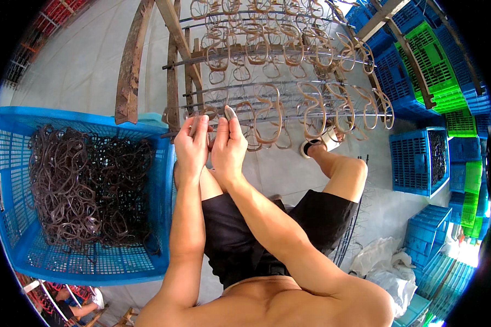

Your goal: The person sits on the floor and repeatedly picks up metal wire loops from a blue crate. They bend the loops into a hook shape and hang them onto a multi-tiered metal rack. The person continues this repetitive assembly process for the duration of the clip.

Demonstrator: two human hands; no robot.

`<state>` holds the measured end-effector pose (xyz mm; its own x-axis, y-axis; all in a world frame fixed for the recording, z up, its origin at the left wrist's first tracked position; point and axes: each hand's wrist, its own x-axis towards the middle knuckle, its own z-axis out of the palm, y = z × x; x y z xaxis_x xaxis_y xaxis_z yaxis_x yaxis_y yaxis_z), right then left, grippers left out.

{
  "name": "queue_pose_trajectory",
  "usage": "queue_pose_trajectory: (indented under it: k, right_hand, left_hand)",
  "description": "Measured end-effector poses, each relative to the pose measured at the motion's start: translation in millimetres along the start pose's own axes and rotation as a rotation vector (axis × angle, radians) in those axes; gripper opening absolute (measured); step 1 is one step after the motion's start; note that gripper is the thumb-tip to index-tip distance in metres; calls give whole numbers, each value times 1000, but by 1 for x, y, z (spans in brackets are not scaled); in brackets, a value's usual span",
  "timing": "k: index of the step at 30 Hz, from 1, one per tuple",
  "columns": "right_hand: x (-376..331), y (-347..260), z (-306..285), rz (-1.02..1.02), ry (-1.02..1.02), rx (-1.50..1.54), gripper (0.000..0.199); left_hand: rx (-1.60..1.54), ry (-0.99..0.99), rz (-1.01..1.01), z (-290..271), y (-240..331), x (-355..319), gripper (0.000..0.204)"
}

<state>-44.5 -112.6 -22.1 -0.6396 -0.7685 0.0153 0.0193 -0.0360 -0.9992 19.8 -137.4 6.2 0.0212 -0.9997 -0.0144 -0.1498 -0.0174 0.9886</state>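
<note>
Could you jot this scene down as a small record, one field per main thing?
Rack: wooden beams, rods hung with brown eyeglass frames
Left hand: raised at the rack's left side; grip unclear
Right hand: beside the left; grip unclear
Left crate: blue, holding tangled dark frames
Far right: stacked blue and green crates
Lower right: crumpled whitish plastic

Green crates [432,64] — crumpled plastic [381,261]

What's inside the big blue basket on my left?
Inside the big blue basket is a tangled heap of dark frames, shaped like glasses. The top ones show, but they cover whatever is underneath, so I can't tell what's there.
</note>
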Motion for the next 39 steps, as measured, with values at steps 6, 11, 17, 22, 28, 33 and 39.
queue_pose_trajectory:
  k: [6, 11, 17, 22, 28, 33, 39]
  right_hand:
    - [-1, -8, 1, 8, -16, -48, 29]
    - [2, -13, -6, -97, -9, -239, 28]
    - [4, -2, -9, -169, -6, -264, 28]
    - [3, -11, -10, -142, -60, -210, 29]
    - [3, -13, -7, -217, -33, -222, 30]
    - [4, -14, -13, -165, -46, -211, 31]
    - [4, -21, -45, 87, -219, 117, 41]
  left_hand:
    - [-94, -58, -23, -4, -2, 1, 25]
    - [-124, -65, -145, 1, 1, -3, 23]
    - [-123, -19, -123, 2, 1, -4, 24]
    - [-103, -51, -165, -2, -5, -4, 25]
    - [-91, -11, -142, -2, -2, -1, 26]
    - [-25, -36, -124, -6, -3, 3, 26]
    - [137, -28, -145, -1, 20, -5, 36]
